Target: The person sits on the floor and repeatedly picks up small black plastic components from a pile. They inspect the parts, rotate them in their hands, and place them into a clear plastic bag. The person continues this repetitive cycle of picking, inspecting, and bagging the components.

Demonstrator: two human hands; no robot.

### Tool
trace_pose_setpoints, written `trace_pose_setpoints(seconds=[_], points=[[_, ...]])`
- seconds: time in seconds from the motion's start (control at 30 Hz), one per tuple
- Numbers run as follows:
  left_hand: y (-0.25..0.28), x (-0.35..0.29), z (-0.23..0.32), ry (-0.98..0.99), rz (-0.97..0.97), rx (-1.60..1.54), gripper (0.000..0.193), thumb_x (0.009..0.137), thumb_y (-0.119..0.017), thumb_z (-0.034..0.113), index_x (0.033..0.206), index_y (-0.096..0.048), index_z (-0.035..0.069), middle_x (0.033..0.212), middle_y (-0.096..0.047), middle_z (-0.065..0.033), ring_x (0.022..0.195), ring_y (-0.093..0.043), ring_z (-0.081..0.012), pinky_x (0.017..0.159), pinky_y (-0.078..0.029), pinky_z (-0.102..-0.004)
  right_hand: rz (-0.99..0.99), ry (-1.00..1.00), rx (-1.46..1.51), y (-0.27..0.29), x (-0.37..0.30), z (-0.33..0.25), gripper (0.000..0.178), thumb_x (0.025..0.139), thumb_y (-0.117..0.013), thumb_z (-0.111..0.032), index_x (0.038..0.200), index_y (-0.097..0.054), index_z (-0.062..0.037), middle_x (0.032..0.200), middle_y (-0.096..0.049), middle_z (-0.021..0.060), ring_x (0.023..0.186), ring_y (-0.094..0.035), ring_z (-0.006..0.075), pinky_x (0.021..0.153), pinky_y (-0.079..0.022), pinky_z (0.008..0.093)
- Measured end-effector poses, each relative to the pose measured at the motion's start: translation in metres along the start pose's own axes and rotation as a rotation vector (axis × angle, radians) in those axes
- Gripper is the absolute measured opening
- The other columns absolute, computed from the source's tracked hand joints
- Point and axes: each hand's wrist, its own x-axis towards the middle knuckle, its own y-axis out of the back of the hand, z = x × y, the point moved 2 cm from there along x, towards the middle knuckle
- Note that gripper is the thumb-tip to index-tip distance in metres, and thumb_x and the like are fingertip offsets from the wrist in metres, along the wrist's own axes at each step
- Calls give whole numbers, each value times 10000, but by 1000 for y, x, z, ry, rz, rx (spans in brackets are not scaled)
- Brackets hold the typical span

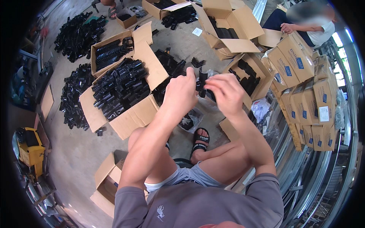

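Out in front of me, between my two hands, is a small black plastic part (203,79). My left hand (180,90) is curled around its left side with the thumb raised. From the other side my right hand (227,92) pinches the part between bent fingers. The fingers cover some of it, so its full shape is hidden. Just beyond lies a similar black piece (197,62). Left of my hands, an open cardboard box (133,121) is heaped with black parts (121,85). At the right, another open box (263,86) holds more.
Loose black parts (76,97) lie in piles on the floor. A clear plastic bag (193,121) sits by my feet. Closed cartons (291,62) are stacked at right, near a seated person (315,36). Long metal profiles (308,178) lie at lower right. A yellow box (32,155) stands at left.
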Motion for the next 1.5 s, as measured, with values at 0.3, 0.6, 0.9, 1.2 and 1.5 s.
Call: trace_pose_setpoints(seconds=[0.3,0.6,0.9,1.2,1.5], points=[[-7,-9,5,-26,4,-30,460,708,-775,25,1055,-472,30,821,-673,-194,826,-662,-398,713,-514,-484,22,199,-264,-14,-3,-2,126,747,-765,-126,855,-709,-96,1195,-644,43,1217,-531,262,954,-398,444],[-6,-8,6,-102,71,-6,408,706,-721,13,1018,-460,-30,744,-652,-231,747,-673,-415,660,-540,-490,-17,197,-243,-15,-7,3,94,747,-749,-141,818,-717,-89,1234,-636,55,1259,-504,267,989,-384,444],[-3,-8,4,26,-23,-35,441,731,-760,49,1077,-489,16,888,-695,-225,869,-680,-407,746,-530,-479,-67,134,-187,-17,-7,-4,115,766,-748,-155,867,-735,-103,1241,-633,68,1244,-525,277,989,-385,438],[27,-5,16,77,65,-310,410,758,-775,91,1077,-523,41,975,-717,-233,860,-686,-421,755,-535,-455,32,-638,608,-3,-15,18,368,929,-674,-148,1260,-590,-11,1215,-634,148,1147,-603,247,917,-502,367],[31,-1,22,71,-28,-927,274,903,-673,-35,1124,-512,-13,1073,-712,-185,950,-664,-131,827,-544,-263,-123,-736,990,8,-13,19,374,957,-647,-125,1302,-566,-3,1123,-645,41,887,-577,82,787,-485,247]])
